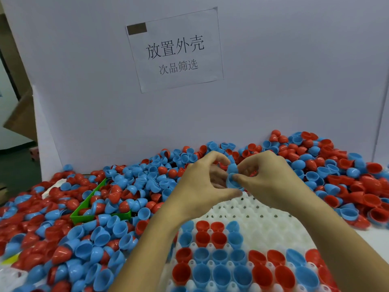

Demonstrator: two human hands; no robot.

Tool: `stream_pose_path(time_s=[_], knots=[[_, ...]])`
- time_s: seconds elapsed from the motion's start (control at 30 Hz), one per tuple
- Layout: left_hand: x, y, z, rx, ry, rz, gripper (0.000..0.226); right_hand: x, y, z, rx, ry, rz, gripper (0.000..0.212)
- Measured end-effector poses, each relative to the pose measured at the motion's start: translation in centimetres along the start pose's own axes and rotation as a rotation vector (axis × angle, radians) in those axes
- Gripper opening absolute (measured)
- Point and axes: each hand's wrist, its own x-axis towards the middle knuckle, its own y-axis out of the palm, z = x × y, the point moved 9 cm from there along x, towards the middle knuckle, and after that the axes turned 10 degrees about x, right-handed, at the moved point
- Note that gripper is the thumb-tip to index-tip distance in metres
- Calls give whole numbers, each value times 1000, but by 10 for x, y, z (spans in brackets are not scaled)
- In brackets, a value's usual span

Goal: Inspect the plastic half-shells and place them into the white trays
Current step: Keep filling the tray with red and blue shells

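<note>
1. A few blue half-shells [232,175], stuck together, are pinched between the left hand [202,182] and the right hand [271,178], up above the far end of the white tray [263,216].
2. The near rows of the tray are already filled with red and blue shells set open side up.
3. The far rows are not filled yet.
4. A very big pile of loose shells [105,207] is left to be checked, so most of the job is judged not done.
</note>
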Motion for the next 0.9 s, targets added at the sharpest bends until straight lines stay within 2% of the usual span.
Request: stream_pose_path(time_s=[0.13,0.33,0.57,0.9], knots=[[0,-5,10,-229,-86,-8,22,0,-6,1,13,-32,44,10],[1,6,17,-422,-193,19,25,-7,7,14,17,-117,226,9],[-2,21,24,-669,-269,119,23,-6,10,15,-124,-142,195,15],[-1,27,27,-735,-291,114,22,-4,9,15,-165,-145,182,17]])
